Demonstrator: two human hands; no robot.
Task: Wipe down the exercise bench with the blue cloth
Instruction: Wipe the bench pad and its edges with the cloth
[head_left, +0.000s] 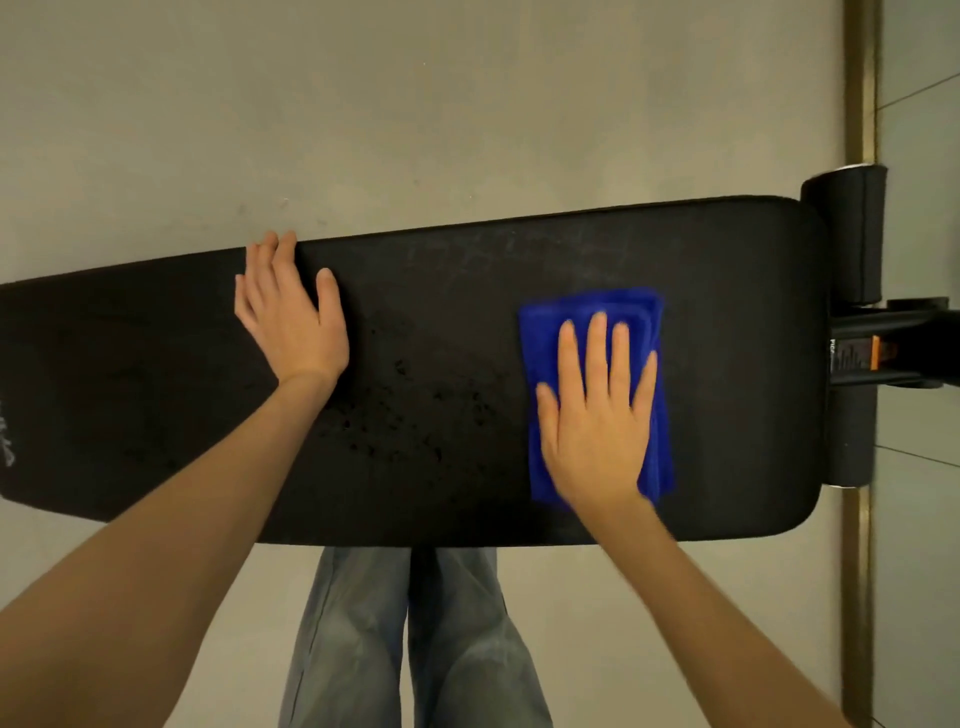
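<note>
- Looking straight down on the black exercise bench (441, 312), which runs across the frame from the left edge to the right side.
- The blue cloth (597, 304) lies folded on the right part of the pad, a little short of the rounded end.
- The right hand (597, 410) lies flat on top of the cloth, palm down, with the fingers (597, 343) straight, slightly spread and pointing to the top of the frame. It presses rather than grips.
- The cloth shows past the fingertips and down both sides of that hand.
- The right forearm comes up from the lower right, its outline a touch blurred.
- The left hand (291, 317) is flat on the bare pad at centre left, holding nothing. Its fingertips reach the pad's far edge and its thumb is spread to the right.
- The 2 hands are well apart, and between them is a patch of dark specks (405, 415) on the pad.
- Faint pale streaks (519, 249) mark the pad near its far edge, above the cloth.
- At the right end, 2 black foam rollers (852, 239) flank a black frame bar with an orange label (883, 353).
- Blue jeans (415, 639) show below the near edge of the pad, at bottom centre.
- The grey floor (363, 104) fills the top of the frame, and a brass strip (860, 78) runs vertically down the right.
</note>
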